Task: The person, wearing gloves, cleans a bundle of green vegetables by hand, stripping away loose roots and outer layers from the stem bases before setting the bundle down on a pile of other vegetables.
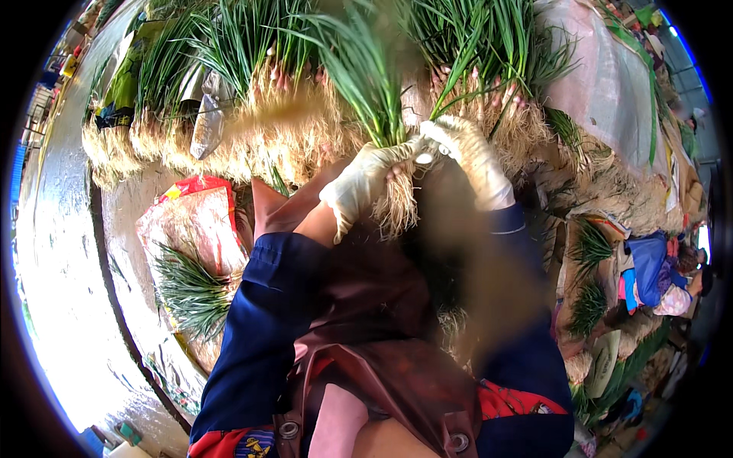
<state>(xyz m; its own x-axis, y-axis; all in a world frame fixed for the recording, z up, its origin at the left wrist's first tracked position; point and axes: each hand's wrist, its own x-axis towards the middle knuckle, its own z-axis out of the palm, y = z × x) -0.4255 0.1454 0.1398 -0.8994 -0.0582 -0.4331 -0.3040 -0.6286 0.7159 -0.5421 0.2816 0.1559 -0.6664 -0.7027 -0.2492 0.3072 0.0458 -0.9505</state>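
Note:
In front of me my left hand, in a pale glove, is closed around a bunch of spring onions. The green leaves point away from me, and the stringy roots hang below my fingers. Close beside it, my right hand, also gloved, pinches at the base of a green onion stalk that leans off to the right. The fingertips of both hands meet or nearly meet. A small white oval shows between them, and I cannot tell whether it is a bulb or a fingertip.
Rows of bundled spring onions with long roots lie ahead. A red-edged plastic bag and another onion bunch lie to my left. White woven sheeting covers the far right. A person in blue is at the right. Brown blurs hide parts of the view.

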